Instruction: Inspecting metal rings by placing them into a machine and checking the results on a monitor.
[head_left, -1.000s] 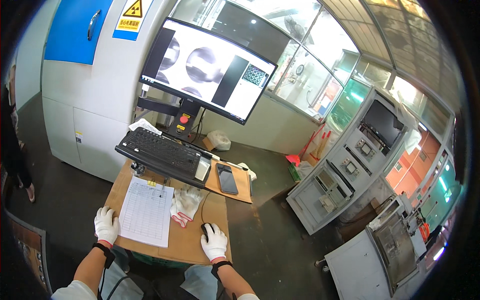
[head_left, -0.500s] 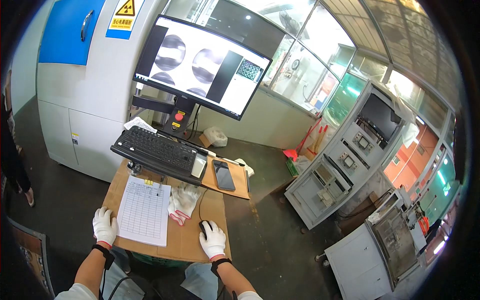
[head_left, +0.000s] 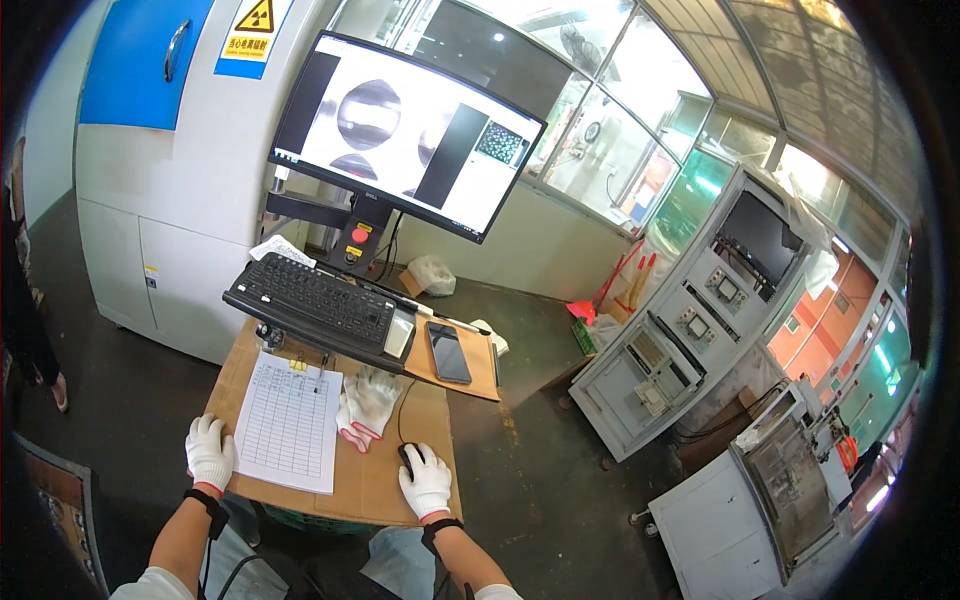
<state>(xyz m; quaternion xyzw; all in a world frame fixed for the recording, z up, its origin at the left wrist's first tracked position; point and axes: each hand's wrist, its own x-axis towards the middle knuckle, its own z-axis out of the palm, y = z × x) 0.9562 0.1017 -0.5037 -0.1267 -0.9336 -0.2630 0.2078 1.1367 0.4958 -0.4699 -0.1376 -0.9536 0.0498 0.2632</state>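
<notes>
Both our hands are gloved in white and down on the cardboard desk top (head_left: 370,480). Our right hand (head_left: 427,481) is cupped loosely over the black mouse (head_left: 406,458), fingers curled round it, near the front edge. Our left hand (head_left: 209,452) lies flat and empty, fingers spread, just beside the ruled form sheet (head_left: 290,420). A spare pair of gloves (head_left: 368,400) sits between sheet and mouse cable. Judging by the round grey scan up on the monitor (head_left: 405,130), we'd say the checking is mid-way; we can't read whether the sheet has entries. Keyboard (head_left: 315,305) and phone (head_left: 448,352) sit untouched.
</notes>
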